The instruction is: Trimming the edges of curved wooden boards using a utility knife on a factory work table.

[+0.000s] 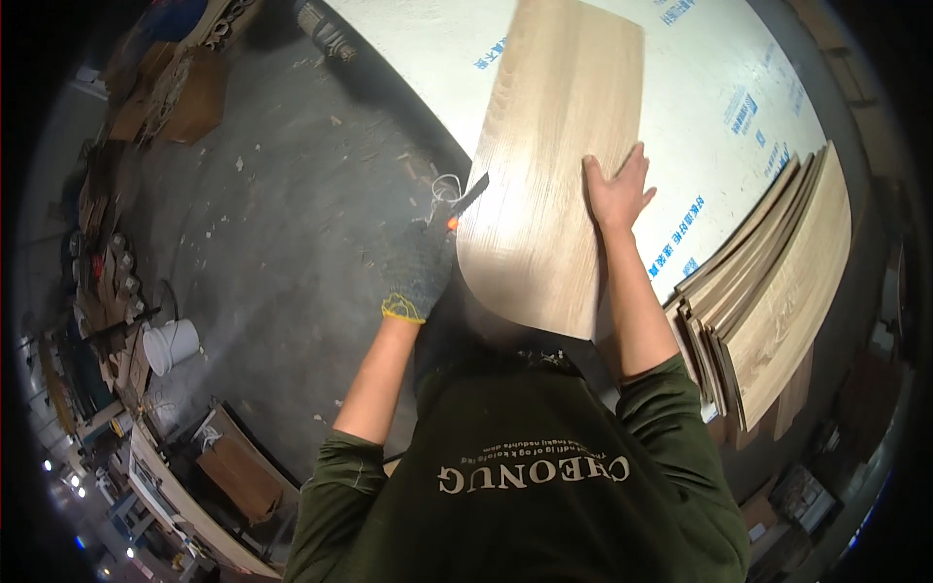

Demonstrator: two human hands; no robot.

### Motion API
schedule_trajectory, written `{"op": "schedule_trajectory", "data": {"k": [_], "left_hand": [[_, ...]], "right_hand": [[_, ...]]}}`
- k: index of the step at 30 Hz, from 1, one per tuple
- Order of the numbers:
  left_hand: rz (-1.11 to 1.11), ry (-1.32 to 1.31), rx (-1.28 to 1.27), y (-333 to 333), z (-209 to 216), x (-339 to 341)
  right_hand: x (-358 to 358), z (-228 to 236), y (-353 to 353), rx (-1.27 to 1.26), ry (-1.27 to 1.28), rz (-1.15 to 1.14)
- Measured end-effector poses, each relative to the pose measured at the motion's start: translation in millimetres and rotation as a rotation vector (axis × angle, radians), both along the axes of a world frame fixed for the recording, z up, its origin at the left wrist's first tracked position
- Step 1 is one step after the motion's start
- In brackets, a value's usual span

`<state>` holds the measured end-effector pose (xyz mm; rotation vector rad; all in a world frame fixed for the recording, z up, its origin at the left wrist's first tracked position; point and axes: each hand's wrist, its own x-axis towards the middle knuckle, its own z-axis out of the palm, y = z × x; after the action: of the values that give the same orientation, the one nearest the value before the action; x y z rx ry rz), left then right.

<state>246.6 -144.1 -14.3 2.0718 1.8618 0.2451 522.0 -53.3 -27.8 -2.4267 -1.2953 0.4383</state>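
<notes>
Resting partly on one white worktop (719, 58), one wood-grain panel (554, 175) points its rounded end toward the person, long axis running away and slightly rightward; of two hands, the bare right hand (619, 199) lies spread along its right edge, the gloved left hand (418, 260) closes round one tool (472, 196) (dark, orange-spotted)

So your pale tan, wood-grain flat panel (549, 185) is long and pretty wide, with the grain running lengthwise. It points away from you, broad face up, its far part over the white printed board (700, 107) and its near end sticking out toward you. That end's left corner is a big smooth curve, the right one way sharper. Your dark, narrow, blade-like tool (472, 194) with an orange bit sits slanted at the panel's left edge.
</notes>
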Motion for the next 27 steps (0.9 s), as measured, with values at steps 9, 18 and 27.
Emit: {"op": "schedule_trajectory", "data": {"k": [9, 18, 27], "left_hand": [[0.103, 0.060, 0.046, -58, 17, -2], [0.154, 0.208, -0.106, -48, 34, -2], [0.122, 0.222, 0.023, -18, 27, -8]], "right_hand": [[-61, -12, 46, 0.039, -0.187, 0.255], [-58, -15, 40, 0.217, -0.175, 0.345], [-57, -16, 38, 0.205, -0.195, 0.367]]}}
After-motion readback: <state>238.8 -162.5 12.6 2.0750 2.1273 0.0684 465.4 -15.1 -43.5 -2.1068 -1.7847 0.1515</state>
